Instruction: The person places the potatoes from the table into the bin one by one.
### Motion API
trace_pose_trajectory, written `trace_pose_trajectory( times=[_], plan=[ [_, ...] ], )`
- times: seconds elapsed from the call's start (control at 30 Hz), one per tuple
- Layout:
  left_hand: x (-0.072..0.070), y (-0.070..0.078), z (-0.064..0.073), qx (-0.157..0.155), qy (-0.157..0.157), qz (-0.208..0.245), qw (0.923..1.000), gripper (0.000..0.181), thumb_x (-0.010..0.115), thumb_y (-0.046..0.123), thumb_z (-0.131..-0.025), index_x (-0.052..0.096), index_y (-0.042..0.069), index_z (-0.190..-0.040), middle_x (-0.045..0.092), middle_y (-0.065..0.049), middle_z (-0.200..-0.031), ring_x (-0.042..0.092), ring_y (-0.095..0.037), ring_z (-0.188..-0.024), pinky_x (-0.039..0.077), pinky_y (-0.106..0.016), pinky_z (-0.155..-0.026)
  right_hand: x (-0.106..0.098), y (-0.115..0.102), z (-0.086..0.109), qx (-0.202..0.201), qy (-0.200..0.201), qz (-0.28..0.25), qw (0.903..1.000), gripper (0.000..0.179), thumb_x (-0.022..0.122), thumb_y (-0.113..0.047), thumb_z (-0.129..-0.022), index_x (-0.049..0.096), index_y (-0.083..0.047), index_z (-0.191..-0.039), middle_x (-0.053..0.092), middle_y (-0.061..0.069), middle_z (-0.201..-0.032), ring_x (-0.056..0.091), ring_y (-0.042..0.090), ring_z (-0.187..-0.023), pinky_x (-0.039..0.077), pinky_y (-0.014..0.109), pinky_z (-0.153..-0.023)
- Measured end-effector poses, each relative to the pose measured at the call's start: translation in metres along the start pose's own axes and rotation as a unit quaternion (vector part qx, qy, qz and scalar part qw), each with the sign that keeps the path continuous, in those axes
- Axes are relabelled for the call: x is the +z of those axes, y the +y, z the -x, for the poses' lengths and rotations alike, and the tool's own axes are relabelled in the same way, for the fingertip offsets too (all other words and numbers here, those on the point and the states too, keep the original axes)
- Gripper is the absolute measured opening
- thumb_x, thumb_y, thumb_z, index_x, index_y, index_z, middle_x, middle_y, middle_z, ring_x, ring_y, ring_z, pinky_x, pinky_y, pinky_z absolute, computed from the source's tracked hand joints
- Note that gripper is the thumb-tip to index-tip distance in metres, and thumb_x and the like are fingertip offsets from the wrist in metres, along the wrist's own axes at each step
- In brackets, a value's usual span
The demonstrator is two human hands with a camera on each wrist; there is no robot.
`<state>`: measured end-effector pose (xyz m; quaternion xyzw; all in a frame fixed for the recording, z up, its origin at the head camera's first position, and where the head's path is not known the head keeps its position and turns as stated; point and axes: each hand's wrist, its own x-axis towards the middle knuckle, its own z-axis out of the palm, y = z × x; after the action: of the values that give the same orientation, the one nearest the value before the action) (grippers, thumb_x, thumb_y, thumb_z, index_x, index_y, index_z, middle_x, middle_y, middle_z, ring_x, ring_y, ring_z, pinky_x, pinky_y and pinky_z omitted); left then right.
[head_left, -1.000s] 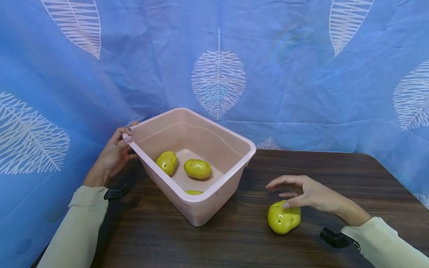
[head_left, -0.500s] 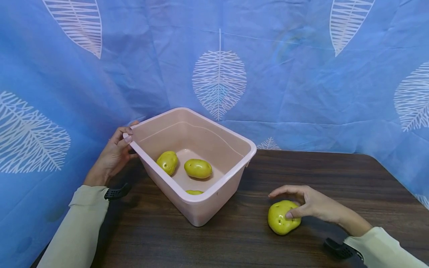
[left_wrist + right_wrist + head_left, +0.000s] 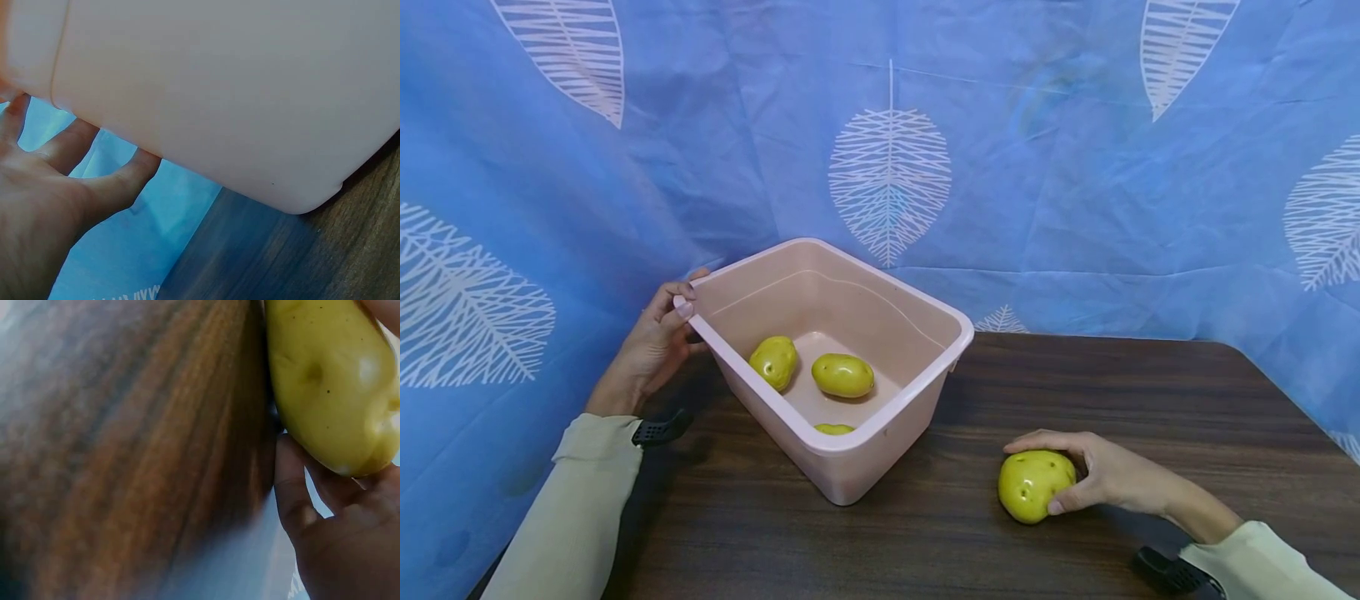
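My left hand [image 3: 651, 346] grips the left corner rim of a pink plastic tub [image 3: 868, 462], thumb over the edge. In the left wrist view its fingers [image 3: 115, 178] reach behind the tub's wall [image 3: 206, 94]. Three glossy yellow potatoes lie inside: one near the left wall [image 3: 773, 363], one mid-floor [image 3: 842, 376], one mostly hidden by the front wall [image 3: 833, 430]. To the right of the tub, my right hand [image 3: 1112, 475] holds a fourth, dimpled yellow potato [image 3: 1032, 487] low at the table, thumb on the near side and fingers over the far side.
The dark wood-grain table [image 3: 1120, 383] stretches under everything, with a rounded far right corner. A blue cloth with white leaf prints [image 3: 1037, 167] hangs behind it and along the left side. Black straps [image 3: 1176, 575] circle both wrists.
My right hand has come down around the potato, its thumb shifting to the near side and the fingers closing over the far side. The potato has tipped slightly. My left hand keeps its hold.
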<state>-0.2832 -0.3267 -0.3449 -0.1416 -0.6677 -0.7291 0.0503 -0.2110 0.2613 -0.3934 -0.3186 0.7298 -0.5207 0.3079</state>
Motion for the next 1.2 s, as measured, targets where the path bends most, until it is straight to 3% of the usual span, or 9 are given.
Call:
trace_pose_trajectory(
  times=[0.17,0.67,0.93,1.2],
  plan=[
    [-0.001,0.000,0.001,0.004,-0.002,0.008,1.0000,0.015,0.054,0.016,-0.107,0.054,0.030,-0.111,0.016,-0.001,-0.174,0.041,-0.027,-0.133,0.055,-0.036,-0.087,0.001,0.000,-0.001,0.002,0.005,0.021,0.9998,0.065,0.069,-0.001,-0.096,0.043,0.002,-0.155,0.054,-0.017,-0.150,0.060,0.012,-0.121,0.055,0.033,-0.093],
    [-0.002,-0.001,0.001,0.013,-0.013,0.010,0.9998,0.016,0.052,0.014,-0.108,0.054,0.030,-0.111,0.018,0.000,-0.172,0.042,-0.024,-0.133,0.055,-0.035,-0.086,0.009,-0.001,-0.003,-0.030,0.031,0.052,0.9977,0.054,0.068,0.000,-0.096,0.052,0.002,-0.147,0.061,0.007,-0.145,0.063,0.014,-0.117,0.057,0.034,-0.090],
    [-0.001,-0.001,0.000,0.009,-0.008,0.005,0.9999,0.016,0.053,0.015,-0.107,0.053,0.030,-0.111,0.016,-0.002,-0.174,0.040,-0.026,-0.134,0.055,-0.035,-0.087,0.014,-0.006,-0.003,-0.043,0.041,0.064,0.9962,0.050,0.068,0.001,-0.095,0.055,0.000,-0.144,0.064,-0.001,-0.142,0.064,0.015,-0.116,0.057,0.033,-0.089],
    [0.000,0.000,0.000,0.007,-0.006,0.007,0.9999,0.015,0.054,0.015,-0.107,0.053,0.030,-0.111,0.016,-0.001,-0.174,0.041,-0.026,-0.134,0.055,-0.035,-0.087,0.022,-0.015,-0.003,-0.046,0.063,0.059,0.9952,0.049,0.066,0.002,-0.096,0.055,0.001,-0.144,0.063,0.002,-0.142,0.064,0.017,-0.115,0.057,0.034,-0.087]
  ],
)
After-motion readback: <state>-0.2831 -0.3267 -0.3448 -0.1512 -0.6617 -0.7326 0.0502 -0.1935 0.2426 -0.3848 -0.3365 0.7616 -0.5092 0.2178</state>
